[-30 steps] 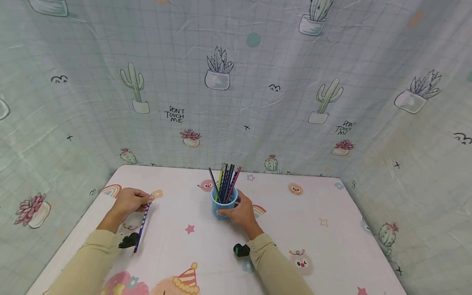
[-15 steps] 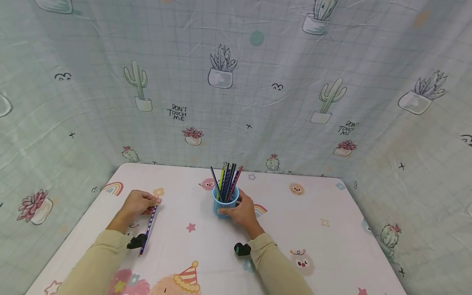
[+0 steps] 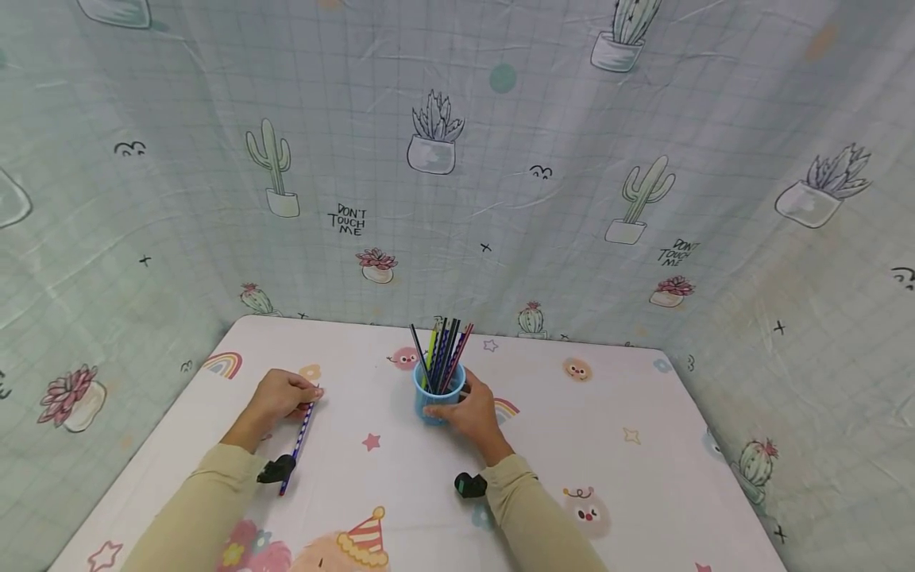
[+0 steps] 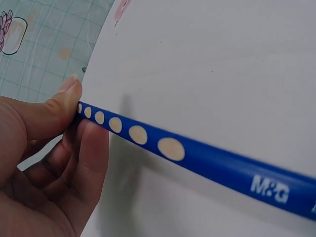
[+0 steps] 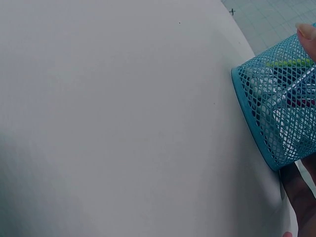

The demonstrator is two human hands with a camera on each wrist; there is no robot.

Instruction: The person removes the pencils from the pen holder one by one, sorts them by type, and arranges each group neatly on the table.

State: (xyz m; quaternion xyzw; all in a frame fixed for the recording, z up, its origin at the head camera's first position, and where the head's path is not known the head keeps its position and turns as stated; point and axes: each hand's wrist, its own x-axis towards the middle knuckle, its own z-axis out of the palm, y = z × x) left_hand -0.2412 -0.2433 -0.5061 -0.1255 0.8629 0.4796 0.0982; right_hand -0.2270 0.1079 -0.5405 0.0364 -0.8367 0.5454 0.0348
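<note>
Blue and dotted, the pencil [image 4: 222, 157] pinched by the left hand [image 3: 281, 394] had edged nearer the mesh cup [image 5: 276, 108] from the left, narrowing the gap; the right hand [image 3: 472, 412] gripped that cup.

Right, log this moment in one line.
left hand: pinches blue pencil | right hand: grips blue mesh cup | cup: upright, holds pencils

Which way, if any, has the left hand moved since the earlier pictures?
Yes, the left hand has moved right in the head view, judged against the printed orange flower.
</note>
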